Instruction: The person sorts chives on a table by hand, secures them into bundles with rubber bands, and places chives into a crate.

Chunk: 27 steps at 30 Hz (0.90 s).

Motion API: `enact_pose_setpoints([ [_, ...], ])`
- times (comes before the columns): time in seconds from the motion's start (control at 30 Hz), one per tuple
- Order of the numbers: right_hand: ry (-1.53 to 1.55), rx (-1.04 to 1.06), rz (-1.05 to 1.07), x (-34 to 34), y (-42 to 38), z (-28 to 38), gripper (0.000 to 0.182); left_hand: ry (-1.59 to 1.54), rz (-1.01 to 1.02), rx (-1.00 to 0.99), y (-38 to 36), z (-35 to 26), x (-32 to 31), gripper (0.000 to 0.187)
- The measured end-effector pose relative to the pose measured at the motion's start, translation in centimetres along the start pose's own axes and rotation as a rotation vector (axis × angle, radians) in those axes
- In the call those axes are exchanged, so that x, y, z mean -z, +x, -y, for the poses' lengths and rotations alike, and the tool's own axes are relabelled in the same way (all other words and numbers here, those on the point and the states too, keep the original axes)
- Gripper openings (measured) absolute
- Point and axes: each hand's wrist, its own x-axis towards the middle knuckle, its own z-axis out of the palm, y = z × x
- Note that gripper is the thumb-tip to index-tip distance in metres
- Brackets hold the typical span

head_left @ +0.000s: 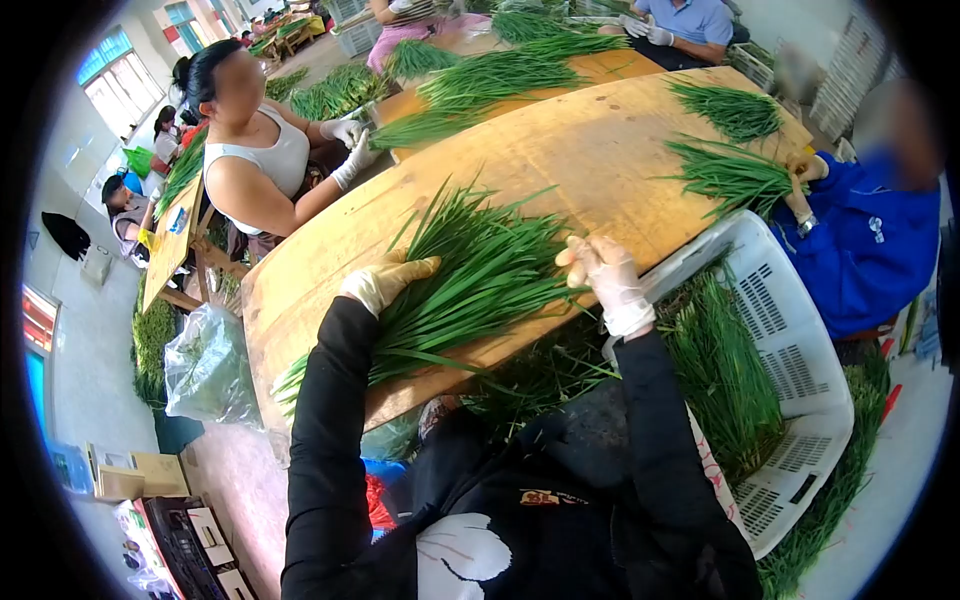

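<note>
A large loose bunch of long green leaves (460, 285) lies across the near part of the wooden table (560, 150). My left hand (385, 282), in a pale glove, rests on the bunch's left side, its fingers closed over some leaves. At the bunch's right end is my right hand (605, 275), gloved and raised a little over the table edge. Its fingers are bent together near the leaf ends; what they hold, if anything, is too small to make out.
A white crate (795, 360) of green leaves stands right of my lap. Co-workers sit left (265, 160), right (860, 230) and across the table. More green bunches (735, 110) lie on the far table parts. A plastic bag (210, 365) hangs at the table's left edge.
</note>
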Motion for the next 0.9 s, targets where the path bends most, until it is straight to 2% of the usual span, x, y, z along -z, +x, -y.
enact_pose_setpoints([
  [0.03,-0.002,-0.001,0.002,-0.4,0.6,-0.2,0.018,0.043,-0.028,-0.02,-0.8,-1.2,-0.3,0.043],
  [0.1,-0.299,0.063,0.052,-1.7,1.9,-0.7,0.016,-0.093,0.127,0.054,-3.0,-3.9,-1.1,0.049],
  [0.13,-0.279,0.188,-0.037,-2.2,1.8,-0.7,0.016,-0.096,0.126,0.054,-2.5,-3.6,-1.6,0.049],
  [0.17,-0.281,0.191,-0.029,-2.5,2.3,-0.3,0.016,0.154,0.09,-0.147,-1.8,-2.8,-2.0,0.047],
  [0.2,-0.134,0.404,-0.199,-2.9,3.1,0.3,0.018,0.404,0.044,-0.344,-1.6,-2.3,-2.4,0.044],
  [0.23,0.028,0.615,-0.362,-3.6,3.7,1.1,0.021,0.593,-0.119,-0.477,-5.5,-5.0,-4.9,0.057],
  [0.27,0.038,0.624,-0.331,-4.4,3.5,2.7,0.021,0.866,-0.277,-0.692,-7.7,-5.5,-6.7,0.071],
  [0.3,-0.145,0.731,-0.313,-5.3,2.8,5.3,0.025,1.01,-0.28,-0.653,-11.3,-7.5,-8.5,0.081],
  [0.33,-0.325,0.845,-0.291,-6.3,2.3,7.5,0.03,1.022,-0.328,-0.759,-12.8,-6.0,-10.1,0.087],
  [0.37,-0.334,0.981,-0.231,-8.0,2.6,9.0,0.036,0.981,-0.192,-0.747,-15.3,-7.1,-10.3,0.087],
  [0.4,-0.419,1.078,-0.055,-9.7,2.5,10.3,0.047,0.961,-0.176,-0.856,-17.1,-6.0,-10.8,0.08],
  [0.43,-0.505,1.173,0.119,-11.4,2.3,11.2,0.058,0.834,-0.128,-0.901,-18.0,-4.0,-11.2,0.07],
  [0.47,-0.641,1.192,0.267,-13.7,2.0,11.3,0.074,0.624,-0.056,-0.857,-18.9,-2.0,-11.2,0.062],
  [0.5,-0.78,1.207,0.413,-16.1,1.5,11.4,0.09,0.417,0.045,-0.774,-19.0,0.8,-11.1,0.057],
  [0.53,-0.869,1.179,0.584,-18.5,1.3,10.6,0.103,0.244,0.177,-0.571,-19.5,3.4,-11.0,0.055],
  [0.57,-0.959,1.146,0.749,-20.8,1.3,9.6,0.116,0.06,0.163,-0.544,-19.9,6.5,-11.6,0.053],
  [0.6,-1.112,1.074,0.885,-22.7,0.9,9.3,0.126,-0.199,0.152,-0.408,-20.5,8.5,-11.7,0.053],
  [0.63,-1.279,0.889,1.063,-24.3,0.6,9.1,0.127,-0.457,0.144,-0.271,-21.3,9.6,-11.6,0.054],
  [0.7,-1.382,0.759,1.22,-26.0,0.4,6.1,0.121,-0.862,0.05,-0.188,-22.5,11.3,-10.9,0.059],
  [0.77,-1.309,0.675,1.233,-25.4,0.1,6.5,0.114,-1.03,-0.045,-0.191,-23.0,12.9,-9.8,0.063],
  [0.8,-1.222,0.728,1.218,-25.1,0.3,5.4,0.107,-1.063,-0.076,-0.206,-23.0,13.5,-9.5,0.061],
  [0.9,-1.183,0.834,1.131,-24.7,-0.3,4.5,0.103,-1.13,-0.067,-0.199,-21.8,15.1,-8.8,0.062],
])
